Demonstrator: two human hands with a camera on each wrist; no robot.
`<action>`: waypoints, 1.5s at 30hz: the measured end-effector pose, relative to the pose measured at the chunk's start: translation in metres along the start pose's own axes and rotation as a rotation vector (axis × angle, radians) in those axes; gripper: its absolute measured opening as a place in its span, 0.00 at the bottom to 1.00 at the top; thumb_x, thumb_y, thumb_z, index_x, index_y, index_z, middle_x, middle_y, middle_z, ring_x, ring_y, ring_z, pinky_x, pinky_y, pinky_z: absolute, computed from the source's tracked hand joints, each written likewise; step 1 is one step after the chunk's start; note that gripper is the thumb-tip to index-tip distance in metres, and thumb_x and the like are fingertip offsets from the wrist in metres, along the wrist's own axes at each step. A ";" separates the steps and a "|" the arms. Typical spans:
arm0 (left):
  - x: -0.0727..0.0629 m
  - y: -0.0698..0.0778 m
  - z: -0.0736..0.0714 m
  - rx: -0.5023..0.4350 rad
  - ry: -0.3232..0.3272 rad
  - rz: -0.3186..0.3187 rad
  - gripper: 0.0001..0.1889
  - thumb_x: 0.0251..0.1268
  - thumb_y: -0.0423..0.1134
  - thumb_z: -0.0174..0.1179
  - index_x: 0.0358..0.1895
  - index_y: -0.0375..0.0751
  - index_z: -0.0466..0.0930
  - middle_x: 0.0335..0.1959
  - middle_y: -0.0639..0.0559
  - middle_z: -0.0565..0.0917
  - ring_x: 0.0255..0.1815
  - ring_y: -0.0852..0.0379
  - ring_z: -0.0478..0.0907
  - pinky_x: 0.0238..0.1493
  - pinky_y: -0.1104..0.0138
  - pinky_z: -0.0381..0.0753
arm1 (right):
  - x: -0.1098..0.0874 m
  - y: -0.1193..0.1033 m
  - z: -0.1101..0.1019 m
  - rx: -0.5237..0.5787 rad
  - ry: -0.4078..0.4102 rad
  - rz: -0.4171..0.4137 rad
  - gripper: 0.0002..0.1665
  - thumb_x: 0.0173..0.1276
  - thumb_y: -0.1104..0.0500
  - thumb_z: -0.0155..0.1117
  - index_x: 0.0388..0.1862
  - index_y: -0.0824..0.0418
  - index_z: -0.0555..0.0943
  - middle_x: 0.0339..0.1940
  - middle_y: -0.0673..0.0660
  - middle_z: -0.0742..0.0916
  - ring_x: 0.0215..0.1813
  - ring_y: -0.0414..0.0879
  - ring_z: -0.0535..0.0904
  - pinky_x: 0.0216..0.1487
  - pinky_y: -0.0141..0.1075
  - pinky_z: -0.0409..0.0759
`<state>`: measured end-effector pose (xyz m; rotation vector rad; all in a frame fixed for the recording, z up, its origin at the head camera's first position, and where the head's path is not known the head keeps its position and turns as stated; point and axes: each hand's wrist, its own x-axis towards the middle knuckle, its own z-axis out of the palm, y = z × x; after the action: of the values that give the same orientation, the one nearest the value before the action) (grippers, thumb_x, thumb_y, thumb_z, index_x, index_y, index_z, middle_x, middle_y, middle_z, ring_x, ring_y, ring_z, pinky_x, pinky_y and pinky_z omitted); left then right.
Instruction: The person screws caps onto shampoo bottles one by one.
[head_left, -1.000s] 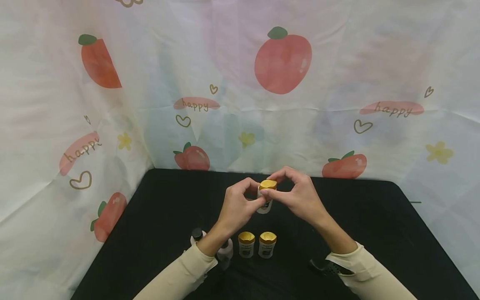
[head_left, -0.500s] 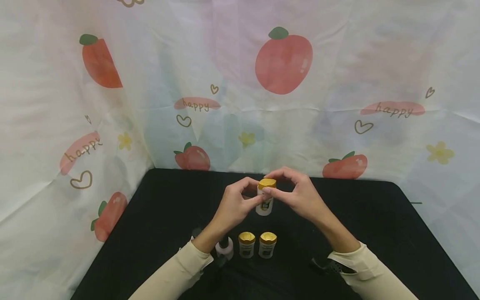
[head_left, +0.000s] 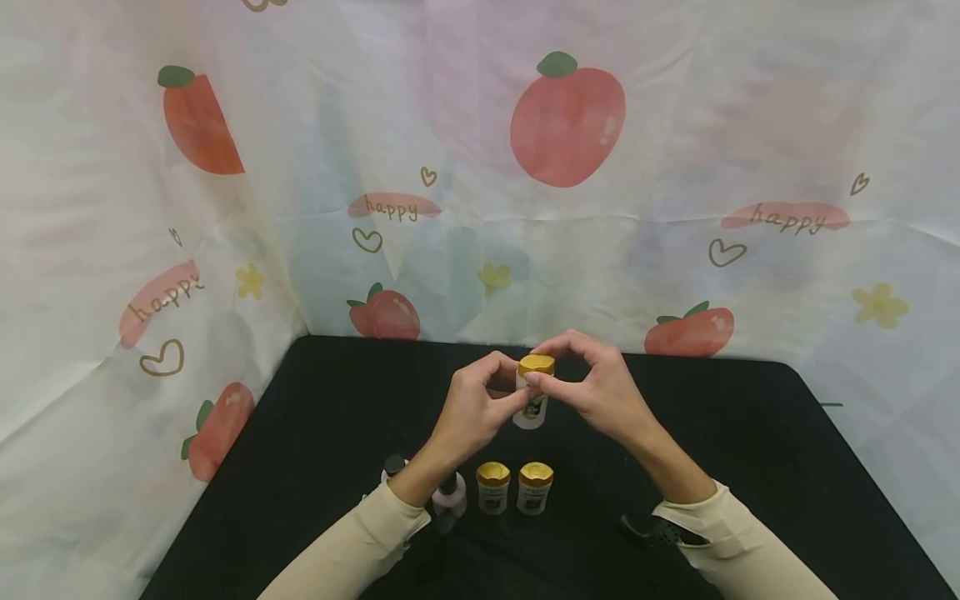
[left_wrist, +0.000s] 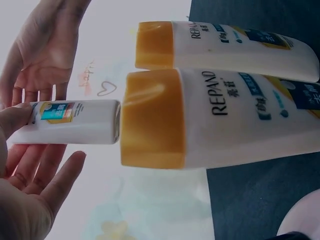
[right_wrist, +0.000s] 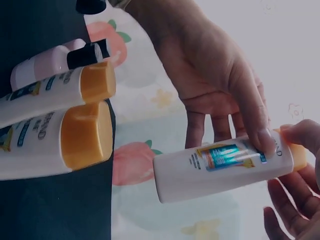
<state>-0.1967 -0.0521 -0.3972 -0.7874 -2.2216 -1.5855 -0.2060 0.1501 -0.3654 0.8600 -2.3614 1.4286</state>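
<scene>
Both hands hold up a white bottle [head_left: 531, 412] with a gold cap [head_left: 536, 364], roughly upright above the black table. My left hand [head_left: 476, 408] grips its body from the left; in the right wrist view that hand's thumb [right_wrist: 264, 139] lies across the label. From the right, my right hand [head_left: 600, 383] pinches around the gold cap, thumb in front and fingers behind. Two matching bottles stand side by side nearer me, a left one [head_left: 492, 490] and a right one [head_left: 533, 490]. In the left wrist view, the name REPAND shows on them.
A pale pink bottle [head_left: 450, 497] with a dark top stands left of the matching pair. Another dark-topped bottle [head_left: 394, 465] is partly hidden behind my left forearm. A printed fabric backdrop [head_left: 480, 150] rises behind the black table [head_left: 360, 392] and along its left side.
The bottle shifts slightly between my hands, and more of its label faces me than a second ago. My left forearm has moved a little left. Both hands keep their hold.
</scene>
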 end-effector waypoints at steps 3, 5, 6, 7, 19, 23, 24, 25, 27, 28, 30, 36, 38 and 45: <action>0.000 0.000 -0.001 0.014 -0.012 -0.008 0.09 0.64 0.37 0.71 0.44 0.42 0.82 0.39 0.50 0.86 0.41 0.56 0.85 0.38 0.66 0.87 | 0.000 0.001 -0.001 -0.005 -0.012 0.000 0.14 0.66 0.58 0.75 0.49 0.48 0.84 0.48 0.44 0.85 0.52 0.40 0.81 0.55 0.36 0.78; 0.000 -0.001 -0.001 0.022 -0.019 -0.011 0.09 0.64 0.37 0.71 0.43 0.42 0.82 0.39 0.50 0.86 0.41 0.57 0.85 0.37 0.66 0.87 | 0.000 0.001 -0.001 -0.005 -0.015 0.001 0.14 0.66 0.58 0.75 0.49 0.48 0.84 0.47 0.44 0.85 0.52 0.40 0.81 0.56 0.37 0.78; 0.000 0.000 -0.001 0.022 -0.022 -0.012 0.09 0.64 0.37 0.71 0.43 0.42 0.82 0.39 0.50 0.86 0.41 0.57 0.85 0.36 0.67 0.87 | 0.000 0.001 0.000 -0.005 -0.015 0.001 0.14 0.66 0.58 0.75 0.49 0.48 0.85 0.47 0.44 0.86 0.52 0.40 0.81 0.57 0.38 0.77; 0.000 0.000 -0.001 0.024 -0.023 -0.010 0.09 0.64 0.37 0.71 0.43 0.41 0.81 0.38 0.50 0.86 0.40 0.56 0.85 0.36 0.67 0.87 | 0.000 0.001 0.000 -0.006 -0.013 0.001 0.14 0.65 0.58 0.75 0.49 0.48 0.85 0.46 0.44 0.86 0.52 0.40 0.80 0.58 0.39 0.77; -0.002 0.000 0.000 0.054 -0.034 0.013 0.10 0.66 0.37 0.70 0.44 0.41 0.80 0.39 0.48 0.86 0.41 0.58 0.85 0.38 0.69 0.87 | -0.001 0.002 0.001 -0.007 -0.004 0.025 0.13 0.65 0.56 0.76 0.48 0.48 0.85 0.46 0.44 0.86 0.50 0.40 0.81 0.53 0.39 0.78; -0.001 -0.001 -0.003 -0.003 -0.078 -0.029 0.11 0.66 0.38 0.70 0.47 0.43 0.79 0.44 0.50 0.85 0.45 0.58 0.85 0.46 0.66 0.87 | 0.000 0.003 -0.001 0.015 -0.051 0.015 0.15 0.66 0.58 0.75 0.51 0.48 0.85 0.47 0.44 0.85 0.53 0.40 0.80 0.55 0.37 0.78; -0.001 -0.001 -0.003 -0.018 -0.088 -0.041 0.11 0.66 0.38 0.70 0.48 0.43 0.79 0.45 0.50 0.85 0.46 0.58 0.85 0.48 0.65 0.86 | 0.000 0.003 -0.002 0.020 -0.063 0.013 0.15 0.66 0.58 0.75 0.51 0.48 0.85 0.47 0.44 0.85 0.53 0.41 0.80 0.56 0.37 0.79; -0.001 -0.001 -0.004 -0.033 -0.099 -0.052 0.12 0.66 0.38 0.69 0.48 0.43 0.79 0.45 0.50 0.85 0.47 0.58 0.85 0.50 0.64 0.86 | 0.000 0.003 -0.002 0.025 -0.075 0.010 0.15 0.66 0.58 0.74 0.51 0.48 0.85 0.47 0.44 0.85 0.54 0.41 0.80 0.57 0.40 0.79; -0.001 -0.002 -0.005 -0.054 -0.123 -0.077 0.13 0.66 0.38 0.69 0.49 0.43 0.79 0.47 0.51 0.85 0.48 0.58 0.86 0.53 0.63 0.85 | 0.000 0.002 -0.004 0.030 -0.092 0.013 0.15 0.67 0.58 0.74 0.51 0.47 0.86 0.47 0.44 0.85 0.54 0.41 0.80 0.57 0.43 0.79; 0.000 -0.001 -0.006 -0.057 -0.134 -0.090 0.13 0.67 0.38 0.69 0.50 0.43 0.79 0.47 0.51 0.85 0.49 0.58 0.86 0.53 0.62 0.85 | 0.000 0.002 -0.004 0.032 -0.098 0.018 0.14 0.67 0.58 0.74 0.50 0.47 0.86 0.46 0.45 0.85 0.54 0.41 0.80 0.57 0.44 0.79; 0.000 -0.001 -0.007 -0.057 -0.154 -0.112 0.13 0.68 0.39 0.68 0.51 0.43 0.79 0.47 0.51 0.85 0.50 0.56 0.85 0.55 0.60 0.84 | 0.000 0.002 -0.006 0.032 -0.105 0.027 0.13 0.67 0.58 0.74 0.50 0.47 0.86 0.46 0.45 0.85 0.54 0.42 0.80 0.57 0.45 0.78; 0.003 0.002 -0.006 -0.042 -0.226 -0.175 0.17 0.67 0.44 0.69 0.54 0.46 0.79 0.51 0.53 0.84 0.52 0.56 0.84 0.58 0.52 0.82 | -0.003 0.003 -0.009 0.051 -0.121 0.048 0.12 0.67 0.58 0.74 0.48 0.47 0.86 0.46 0.46 0.86 0.54 0.43 0.80 0.57 0.43 0.78; 0.004 0.003 -0.005 -0.045 -0.246 -0.192 0.17 0.67 0.45 0.69 0.55 0.46 0.79 0.51 0.54 0.84 0.51 0.57 0.84 0.58 0.54 0.83 | -0.004 0.004 -0.010 0.048 -0.123 0.056 0.12 0.67 0.58 0.74 0.48 0.47 0.86 0.46 0.45 0.86 0.54 0.43 0.80 0.58 0.46 0.77; 0.006 0.003 0.003 -0.029 -0.312 -0.230 0.14 0.68 0.44 0.69 0.51 0.45 0.80 0.48 0.53 0.84 0.46 0.61 0.85 0.48 0.69 0.84 | -0.011 0.009 -0.016 0.030 -0.140 0.097 0.12 0.67 0.57 0.74 0.48 0.46 0.86 0.46 0.44 0.86 0.53 0.43 0.80 0.57 0.48 0.76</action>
<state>-0.1993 -0.0473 -0.3927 -0.8646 -2.5963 -1.7005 -0.2035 0.1707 -0.3696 0.8913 -2.5221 1.4887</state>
